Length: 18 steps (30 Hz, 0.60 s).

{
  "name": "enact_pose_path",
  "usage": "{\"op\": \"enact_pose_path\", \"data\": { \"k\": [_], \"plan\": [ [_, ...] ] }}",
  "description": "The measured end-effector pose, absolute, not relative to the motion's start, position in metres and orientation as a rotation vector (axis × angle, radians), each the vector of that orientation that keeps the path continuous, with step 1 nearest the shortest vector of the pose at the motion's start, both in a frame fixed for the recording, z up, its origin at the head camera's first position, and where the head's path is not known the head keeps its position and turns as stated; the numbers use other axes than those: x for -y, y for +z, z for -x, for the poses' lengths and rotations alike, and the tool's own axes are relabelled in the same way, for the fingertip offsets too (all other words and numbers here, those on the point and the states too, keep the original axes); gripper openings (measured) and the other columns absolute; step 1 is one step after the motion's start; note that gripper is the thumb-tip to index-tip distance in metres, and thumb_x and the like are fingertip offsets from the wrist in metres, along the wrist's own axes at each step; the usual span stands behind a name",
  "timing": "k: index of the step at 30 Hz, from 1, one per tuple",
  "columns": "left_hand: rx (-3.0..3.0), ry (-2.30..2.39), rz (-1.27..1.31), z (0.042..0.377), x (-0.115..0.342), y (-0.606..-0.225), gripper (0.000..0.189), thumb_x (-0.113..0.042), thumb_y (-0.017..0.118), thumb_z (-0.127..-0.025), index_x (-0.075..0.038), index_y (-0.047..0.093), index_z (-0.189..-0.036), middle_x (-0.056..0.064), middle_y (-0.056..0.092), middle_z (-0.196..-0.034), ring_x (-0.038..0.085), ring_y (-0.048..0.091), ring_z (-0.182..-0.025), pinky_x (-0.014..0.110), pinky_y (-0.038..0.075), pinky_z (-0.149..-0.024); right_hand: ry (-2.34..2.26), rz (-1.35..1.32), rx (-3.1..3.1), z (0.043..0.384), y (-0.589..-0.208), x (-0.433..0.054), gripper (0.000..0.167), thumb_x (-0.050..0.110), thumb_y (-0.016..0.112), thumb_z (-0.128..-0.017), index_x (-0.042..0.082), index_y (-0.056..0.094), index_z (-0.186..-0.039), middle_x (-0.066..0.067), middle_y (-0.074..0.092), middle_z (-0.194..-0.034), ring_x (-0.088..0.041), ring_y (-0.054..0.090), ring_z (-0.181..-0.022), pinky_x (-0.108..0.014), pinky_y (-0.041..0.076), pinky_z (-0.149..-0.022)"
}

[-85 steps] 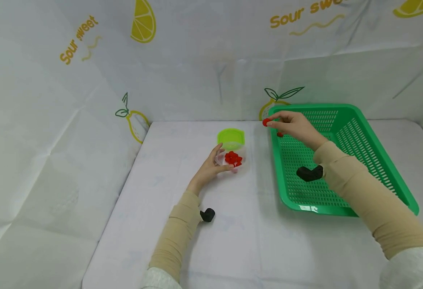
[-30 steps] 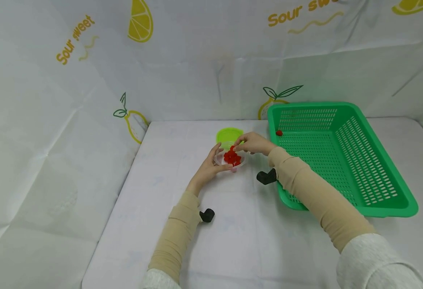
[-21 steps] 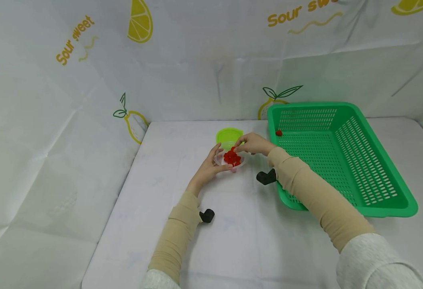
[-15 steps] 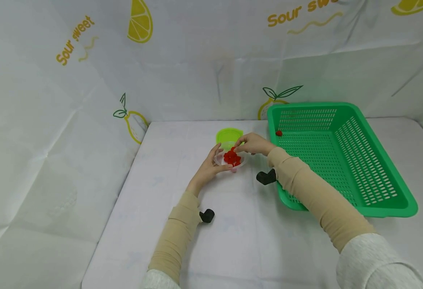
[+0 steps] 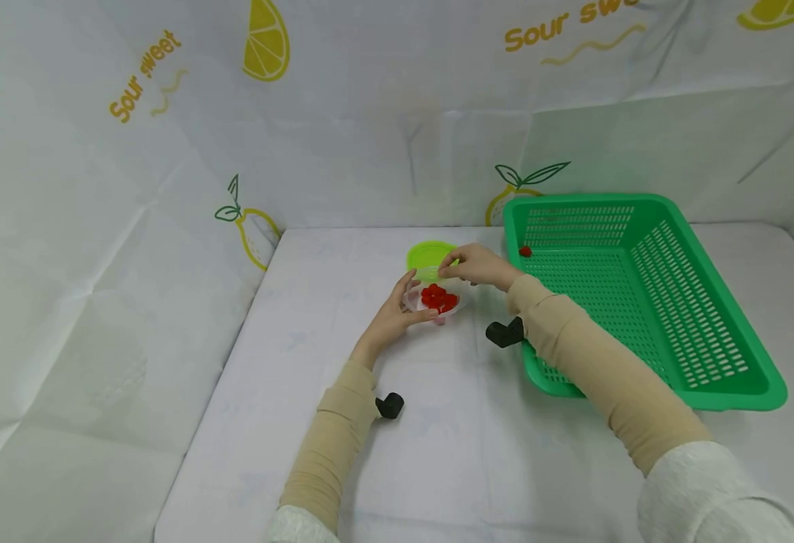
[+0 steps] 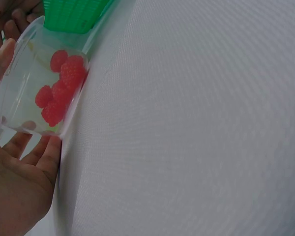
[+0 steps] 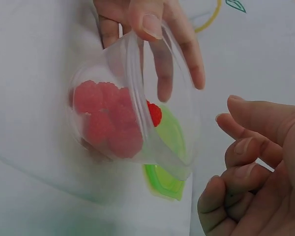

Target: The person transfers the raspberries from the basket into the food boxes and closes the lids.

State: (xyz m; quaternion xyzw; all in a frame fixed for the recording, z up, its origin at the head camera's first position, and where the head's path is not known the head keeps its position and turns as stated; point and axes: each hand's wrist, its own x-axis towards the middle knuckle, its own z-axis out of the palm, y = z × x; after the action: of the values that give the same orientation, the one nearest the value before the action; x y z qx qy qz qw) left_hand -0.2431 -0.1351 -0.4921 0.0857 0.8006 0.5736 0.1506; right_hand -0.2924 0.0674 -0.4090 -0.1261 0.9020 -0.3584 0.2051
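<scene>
My left hand (image 5: 391, 320) holds a clear plastic tub (image 6: 25, 93), thumb at the rim and fingers around its side. Several raspberries (image 7: 101, 125) are gathered at the bottom of the tub. Just above the tub's far right rim is my right hand (image 5: 481, 268). In the right wrist view its thumb and index fingertips are apart with nothing between them, and the other fingers are loosely bent. Behind the tub lies a lime-green lid (image 5: 430, 253), partly covered by it and by the right hand in the head view.
A large green basket (image 5: 729, 400) stands on the right of the white-covered table, under the right forearm. One raspberry (image 5: 525, 252) is in its far left corner. A white sheet printed with lemons (image 5: 369, 151) hangs behind and along the left side.
My right hand brought a raspberry from the basket to the tub, paused low over it, then let go and rose slightly. My left hand stayed on the tub.
</scene>
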Motion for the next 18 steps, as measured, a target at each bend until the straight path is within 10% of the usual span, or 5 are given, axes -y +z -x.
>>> {"op": "enact_pose_path", "data": {
  "k": [18],
  "plan": [
    [-2.310, 1.661, -0.273, 0.243, 0.135, -0.493, 0.088, -0.038, 0.073, -0.078, -0.043, 0.018, -0.145, -0.010, 0.034, -0.147, 0.023, 0.046, -0.114, 0.043, 0.040, -0.098, -1.529, 0.214, -2.556, 0.292, -0.365, -0.145, 0.041, 0.047, 0.054, -0.090, 0.015, 0.058, -0.116, 0.007, 0.041, -0.066, -0.015, 0.037, -0.065, -0.033, 0.035, -0.064]
  ]
}}
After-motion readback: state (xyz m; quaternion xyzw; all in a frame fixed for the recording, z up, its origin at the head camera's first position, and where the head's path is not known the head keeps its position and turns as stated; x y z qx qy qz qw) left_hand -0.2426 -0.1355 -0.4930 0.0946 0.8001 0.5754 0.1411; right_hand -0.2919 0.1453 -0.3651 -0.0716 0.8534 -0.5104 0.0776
